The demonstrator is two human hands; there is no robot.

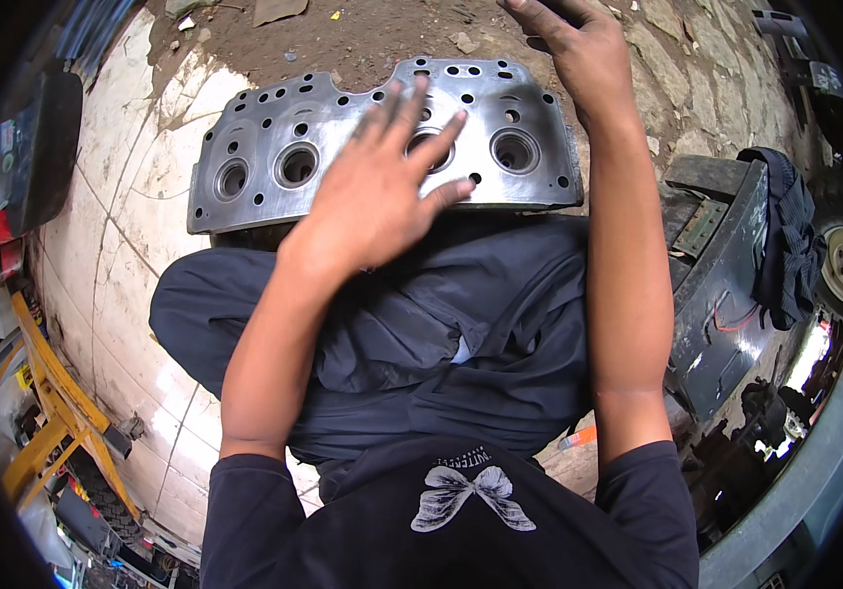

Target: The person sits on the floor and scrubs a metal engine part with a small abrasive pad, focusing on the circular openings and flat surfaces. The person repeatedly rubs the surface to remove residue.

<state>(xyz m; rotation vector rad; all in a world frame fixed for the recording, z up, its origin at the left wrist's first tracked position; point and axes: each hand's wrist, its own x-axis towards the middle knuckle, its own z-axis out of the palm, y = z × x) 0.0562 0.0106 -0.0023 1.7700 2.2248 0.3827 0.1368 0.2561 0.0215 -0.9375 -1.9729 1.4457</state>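
A grey metal cylinder head (279, 113) with round ports and many small holes lies in front of my folded legs, its machined face up. My left hand (382, 182) is over its middle, fingers spread and slightly blurred by motion, partly covering one port. Nothing shows in that hand; I cannot tell whether its palm touches the metal. Beyond the right far corner of the cylinder head, my right hand (579, 44) reaches up to the picture's top edge. Its fingers look dark and smudged, and their tips are cut off, so whatever they may hold is hidden.
A dark metal box-like part (721, 294) stands close by my right arm, with a dark cloth (780, 236) draped at its end. To the left are pale floor tiles (112, 265) and a yellow metal frame (63, 412). Dirt and stone paving (672, 69) lie ahead.
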